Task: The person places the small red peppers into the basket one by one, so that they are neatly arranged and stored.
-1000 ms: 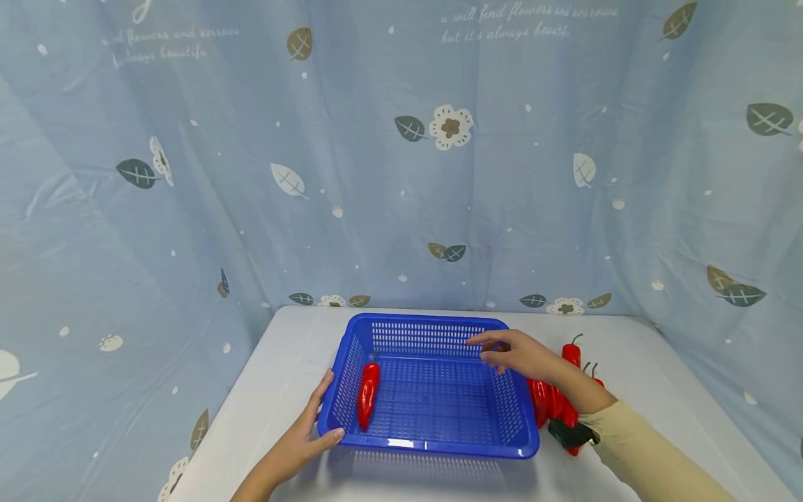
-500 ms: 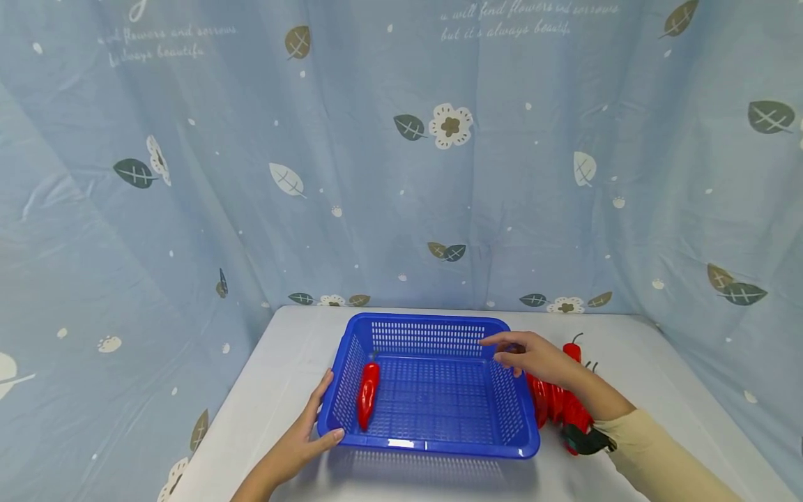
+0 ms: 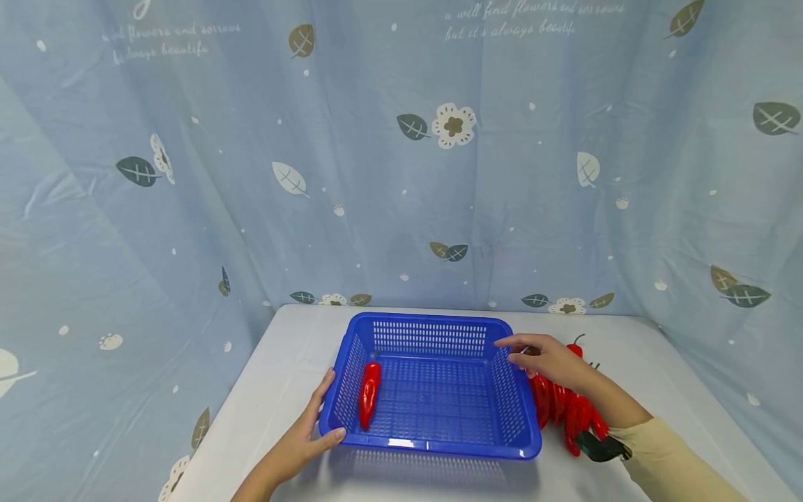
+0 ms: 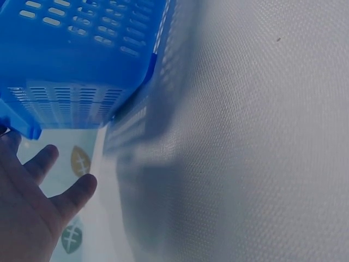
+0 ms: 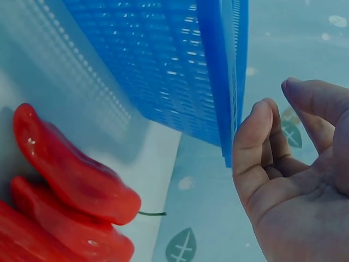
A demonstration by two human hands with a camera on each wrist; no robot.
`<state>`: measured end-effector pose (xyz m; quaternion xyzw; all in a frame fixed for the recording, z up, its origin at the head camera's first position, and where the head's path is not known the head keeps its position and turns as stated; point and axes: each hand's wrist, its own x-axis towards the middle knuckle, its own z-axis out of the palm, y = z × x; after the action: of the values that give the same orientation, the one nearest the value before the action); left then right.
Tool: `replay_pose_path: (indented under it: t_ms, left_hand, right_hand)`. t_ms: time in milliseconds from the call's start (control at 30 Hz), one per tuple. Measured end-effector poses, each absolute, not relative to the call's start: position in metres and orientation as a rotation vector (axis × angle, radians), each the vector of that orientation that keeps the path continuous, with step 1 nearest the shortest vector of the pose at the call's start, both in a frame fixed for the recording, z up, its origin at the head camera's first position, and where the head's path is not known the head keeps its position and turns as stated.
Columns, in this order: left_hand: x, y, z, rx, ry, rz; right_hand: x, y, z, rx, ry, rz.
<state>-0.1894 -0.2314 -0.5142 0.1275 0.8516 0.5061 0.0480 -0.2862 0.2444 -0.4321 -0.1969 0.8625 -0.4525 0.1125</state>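
Note:
A blue plastic basket [image 3: 433, 446] with slotted walls stands on the white table. One red pepper [image 3: 369, 394] lies lengthwise along its left inside. My left hand [image 3: 300, 439] rests at the basket's front-left corner, thumb on the rim and fingers extended along the left side; in the left wrist view some fingers stand apart from the basket wall. Over the right rim hovers my right hand [image 3: 548, 361], fingers loosely bent, thumb and fingertips apart, nothing between them. Several red peppers [image 5: 76, 169] with thin green stems lie beside the basket's right wall, partly hidden by the right forearm in the head view.
White table [image 3: 301, 341] shows around the basket. A patterned blue curtain [image 3: 376, 174] hangs behind and along both sides. A dark object [image 3: 602, 447] sits by the right wrist, in front of the peppers.
My right hand has drifted right, from above the basket's inside to its right rim, uncovering more of the peppers. The left hand, basket and pepper inside it stay put.

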Motion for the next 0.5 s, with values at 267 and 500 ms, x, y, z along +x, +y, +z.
replay_pose_path:
  t_ms: [267,500]
  left_hand:
    - [-0.190,-0.232,-0.516,0.406,2.597,1.550]
    - [-0.190,-0.232,-0.517,0.410,2.605,1.557]
  right_hand:
    - [-0.286,0.255,-0.438,-0.558,2.543,-1.304]
    - [-0.282,0.264,-0.442,-0.560,2.546,-1.320]
